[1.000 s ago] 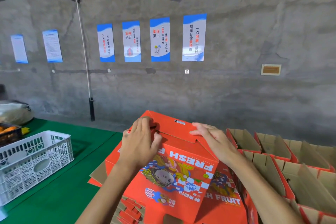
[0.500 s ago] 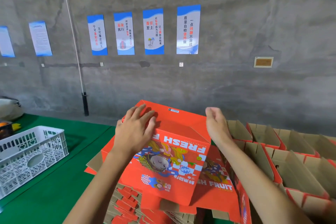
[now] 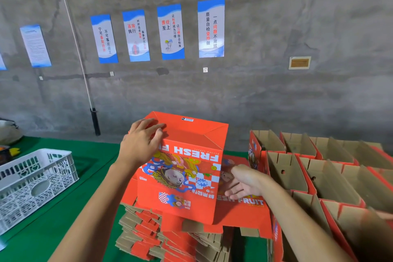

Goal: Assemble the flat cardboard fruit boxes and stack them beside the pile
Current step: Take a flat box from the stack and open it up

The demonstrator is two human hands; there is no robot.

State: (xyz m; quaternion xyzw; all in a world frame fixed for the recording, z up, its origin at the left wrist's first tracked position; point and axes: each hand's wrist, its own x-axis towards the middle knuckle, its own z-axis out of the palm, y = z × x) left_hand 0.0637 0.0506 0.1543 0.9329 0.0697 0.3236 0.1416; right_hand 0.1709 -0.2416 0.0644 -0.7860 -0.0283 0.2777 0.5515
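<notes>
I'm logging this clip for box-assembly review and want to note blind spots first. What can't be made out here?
- Head view: the box's underside and far side, hidden by the box's own walls.
- Right hand: its fingertips are hidden behind the box's right side.
- Flat pile: its bottom is cut off by the lower frame edge.
- Assembled boxes: the nearest ones blur at the right edge.
- Small label on the box top: too small to read.

Right hand (image 3: 244, 185) is off the top of the upside-down fruit box (image 3: 182, 168) and now sits low beside its right side, fingers loose. The box's bottom flaps now lie closed flat.
</notes>
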